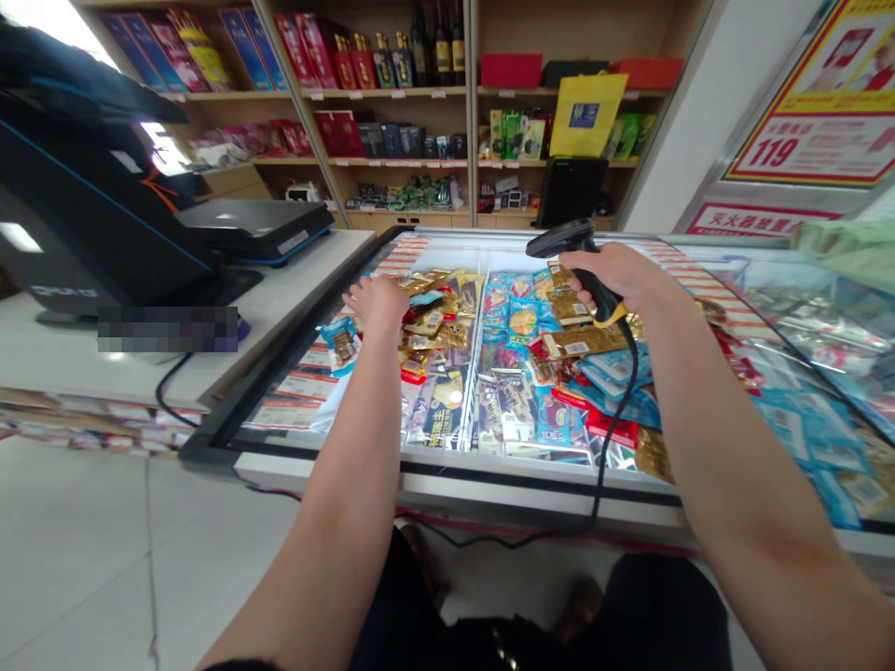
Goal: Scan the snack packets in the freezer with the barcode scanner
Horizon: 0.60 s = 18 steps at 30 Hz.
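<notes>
My right hand [615,278] is wrapped round the handle of a black barcode scanner [561,238], held above the glass top of a freezer cabinet [437,485]. The scanner's head points left, and its cable [619,410] hangs down over the front edge. Over at the left, my left hand [378,300] lies with its fingers apart at a pile of gold snack packets [437,334]. A blue snack packet [340,345] sits just below its fingers. More gold packets [580,341] and blue packets [619,373] are heaped under the scanner.
A black checkout machine [98,205] with a weighing plate [255,224] stands on the white counter at left. Shelves [384,93] of boxes and bottles line the back. A yellow bag [587,114] stands behind the cabinet. The scanner cable loops low before my legs.
</notes>
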### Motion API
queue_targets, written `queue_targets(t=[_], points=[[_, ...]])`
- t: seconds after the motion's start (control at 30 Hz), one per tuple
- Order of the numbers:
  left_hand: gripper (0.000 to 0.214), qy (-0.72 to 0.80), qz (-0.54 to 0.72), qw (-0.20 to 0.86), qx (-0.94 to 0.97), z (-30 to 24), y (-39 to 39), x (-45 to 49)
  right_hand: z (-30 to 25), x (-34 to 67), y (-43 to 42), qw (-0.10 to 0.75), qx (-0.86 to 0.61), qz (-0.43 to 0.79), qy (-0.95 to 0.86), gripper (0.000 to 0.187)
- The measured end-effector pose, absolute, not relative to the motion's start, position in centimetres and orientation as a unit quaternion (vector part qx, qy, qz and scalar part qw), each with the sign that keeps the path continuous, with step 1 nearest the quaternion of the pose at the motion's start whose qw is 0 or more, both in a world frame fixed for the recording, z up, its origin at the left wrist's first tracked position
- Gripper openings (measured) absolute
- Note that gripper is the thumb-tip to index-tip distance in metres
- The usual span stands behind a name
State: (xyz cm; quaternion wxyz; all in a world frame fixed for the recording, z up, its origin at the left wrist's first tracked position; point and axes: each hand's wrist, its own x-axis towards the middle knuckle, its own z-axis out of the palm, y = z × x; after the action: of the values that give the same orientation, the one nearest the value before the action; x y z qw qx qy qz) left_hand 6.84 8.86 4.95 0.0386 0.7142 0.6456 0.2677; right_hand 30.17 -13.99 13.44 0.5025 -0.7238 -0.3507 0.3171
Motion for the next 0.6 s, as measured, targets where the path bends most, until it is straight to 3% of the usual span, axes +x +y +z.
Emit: queue_targets(t=[0.27, 0.47, 0.6], points=[[0.038, 0.546, 0.281, 0.001, 0.789, 6.0, 5.7, 11.2, 13.8, 32.0, -14.8, 0.506, -0.744, 0.275, -0.34, 0.022], [0.039, 0.434, 0.204, 0.053, 0.876, 5.0, 1.5, 17.8, 14.7, 32.9, -16.0, 0.523, -0.748, 0.258, -0.316, 0.02], [0.065, 0.374, 0.166, 0.095, 0.908, 4.0, -1.7, 22.4, 15.2, 33.1, -16.4, 0.532, -0.746, 0.244, -0.318, 0.02]])
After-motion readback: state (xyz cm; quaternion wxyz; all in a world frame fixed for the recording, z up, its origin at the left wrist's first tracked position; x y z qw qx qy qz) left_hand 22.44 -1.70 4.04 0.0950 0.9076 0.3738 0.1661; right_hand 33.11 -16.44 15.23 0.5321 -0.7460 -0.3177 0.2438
